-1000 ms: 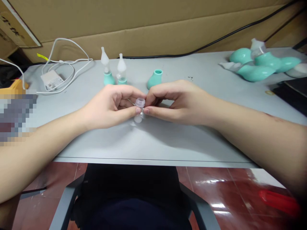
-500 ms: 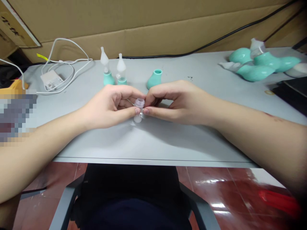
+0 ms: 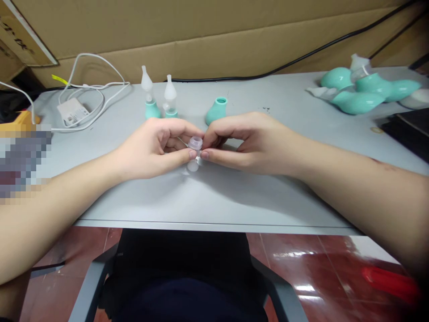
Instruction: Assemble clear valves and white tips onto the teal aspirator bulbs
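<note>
Over the middle of the desk, my left hand [image 3: 150, 150] pinches a small clear plastic piece [image 3: 195, 143] between thumb and fingers. It has a round collar on top and a rounded lower end that shows below the thumbs. From the other side my right hand [image 3: 256, 143] is closed on the same piece, thumb and curled forefinger at its edge. Just behind the hands stands an open-topped teal squeeze bulb [image 3: 216, 114]. To its left are two upright teal bulbs [image 3: 153, 110] with clear middles and white pointed tips [image 3: 170, 92], their lower parts partly behind my left hand.
Several teal bulbs [image 3: 358, 102], some with white tips, lie in a heap at the back right near a black object [image 3: 407, 134]. A white cable with an adapter [image 3: 73, 111] coils at the left. A black cable [image 3: 234, 78] runs along the back; a chair [image 3: 184, 259] stands in front.
</note>
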The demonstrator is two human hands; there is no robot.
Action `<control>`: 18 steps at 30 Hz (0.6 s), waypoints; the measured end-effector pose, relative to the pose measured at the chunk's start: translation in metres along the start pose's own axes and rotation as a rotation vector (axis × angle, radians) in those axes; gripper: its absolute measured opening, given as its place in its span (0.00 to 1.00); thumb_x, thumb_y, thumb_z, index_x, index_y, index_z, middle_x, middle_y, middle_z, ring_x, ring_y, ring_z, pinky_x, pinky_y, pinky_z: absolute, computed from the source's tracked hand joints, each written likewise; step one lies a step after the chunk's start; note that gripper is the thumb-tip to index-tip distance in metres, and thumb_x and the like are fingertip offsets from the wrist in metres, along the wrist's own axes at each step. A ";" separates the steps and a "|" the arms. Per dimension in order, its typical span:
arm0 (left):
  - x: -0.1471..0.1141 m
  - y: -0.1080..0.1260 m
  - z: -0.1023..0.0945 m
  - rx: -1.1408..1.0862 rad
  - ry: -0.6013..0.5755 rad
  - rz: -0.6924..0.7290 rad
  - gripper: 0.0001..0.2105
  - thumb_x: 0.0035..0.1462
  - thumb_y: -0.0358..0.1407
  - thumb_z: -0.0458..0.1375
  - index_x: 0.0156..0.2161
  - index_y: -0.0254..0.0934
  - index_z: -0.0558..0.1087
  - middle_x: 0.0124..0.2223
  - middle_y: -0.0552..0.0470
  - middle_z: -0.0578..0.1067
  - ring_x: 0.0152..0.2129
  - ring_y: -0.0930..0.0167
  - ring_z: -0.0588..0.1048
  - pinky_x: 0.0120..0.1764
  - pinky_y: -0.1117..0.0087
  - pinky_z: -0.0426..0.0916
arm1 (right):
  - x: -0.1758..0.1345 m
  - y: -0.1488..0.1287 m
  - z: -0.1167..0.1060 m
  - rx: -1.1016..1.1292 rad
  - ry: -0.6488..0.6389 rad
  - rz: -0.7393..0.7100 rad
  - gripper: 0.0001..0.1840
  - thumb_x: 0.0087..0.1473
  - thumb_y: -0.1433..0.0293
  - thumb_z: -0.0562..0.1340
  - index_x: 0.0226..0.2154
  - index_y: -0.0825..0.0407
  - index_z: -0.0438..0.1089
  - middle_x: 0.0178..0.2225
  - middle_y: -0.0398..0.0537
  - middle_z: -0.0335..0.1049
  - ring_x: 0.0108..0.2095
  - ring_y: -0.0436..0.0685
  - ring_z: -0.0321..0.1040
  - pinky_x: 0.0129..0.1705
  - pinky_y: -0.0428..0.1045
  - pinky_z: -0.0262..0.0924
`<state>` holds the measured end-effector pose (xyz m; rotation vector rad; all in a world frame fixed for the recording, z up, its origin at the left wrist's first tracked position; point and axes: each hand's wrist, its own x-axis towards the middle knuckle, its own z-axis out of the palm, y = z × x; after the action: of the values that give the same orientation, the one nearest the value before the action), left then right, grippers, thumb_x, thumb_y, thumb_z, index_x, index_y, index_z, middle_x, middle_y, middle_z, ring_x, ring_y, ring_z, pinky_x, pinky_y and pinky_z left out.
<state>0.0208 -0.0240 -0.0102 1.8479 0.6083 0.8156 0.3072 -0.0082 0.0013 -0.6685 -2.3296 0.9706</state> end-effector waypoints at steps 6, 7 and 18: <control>0.000 0.001 0.001 0.003 0.016 0.067 0.08 0.72 0.25 0.73 0.50 0.39 0.89 0.45 0.51 0.95 0.39 0.68 0.96 0.41 0.74 0.90 | -0.001 0.001 0.000 -0.015 0.007 -0.003 0.13 0.77 0.59 0.75 0.40 0.48 0.82 0.36 0.45 0.84 0.35 0.55 0.76 0.40 0.54 0.69; 0.000 0.001 0.001 0.007 0.019 0.056 0.08 0.72 0.25 0.73 0.50 0.40 0.89 0.45 0.51 0.95 0.39 0.68 0.96 0.42 0.74 0.90 | 0.000 0.001 0.000 -0.014 0.006 -0.002 0.13 0.77 0.59 0.75 0.40 0.48 0.82 0.35 0.45 0.84 0.35 0.55 0.76 0.39 0.54 0.68; 0.001 0.002 0.000 0.046 0.016 0.017 0.07 0.70 0.29 0.76 0.50 0.40 0.89 0.47 0.50 0.95 0.40 0.65 0.97 0.42 0.71 0.92 | -0.001 0.001 0.000 -0.013 0.002 -0.004 0.11 0.77 0.61 0.75 0.40 0.48 0.82 0.36 0.46 0.85 0.36 0.55 0.77 0.40 0.54 0.69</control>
<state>0.0215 -0.0241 -0.0086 1.8922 0.6271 0.8349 0.3075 -0.0084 0.0005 -0.6689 -2.3367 0.9535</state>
